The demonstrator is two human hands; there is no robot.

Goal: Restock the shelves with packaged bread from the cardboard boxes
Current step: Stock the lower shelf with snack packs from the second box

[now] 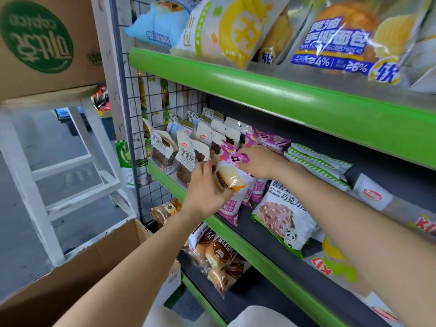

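Observation:
Both my hands are on a purple flowered bread packet (232, 179) standing at the front of the middle green shelf (271, 253). My left hand (207, 187) grips its lower clear part, where a sandwich slice shows. My right hand (259, 161) pinches the packet's top edge. More purple packets (269, 140) stand behind it. An open cardboard box (77, 263) sits at the lower left beside my left forearm; its inside is hidden.
Dark bread packets (169, 149) fill the shelf's left end against a wire grid panel (151, 109). A chocolate bread bag (283, 215) lies right of the purple ones. Another cardboard box (44, 43) rests on a white stand (30, 175). Upper shelf (259, 83) and lower shelf hold bread.

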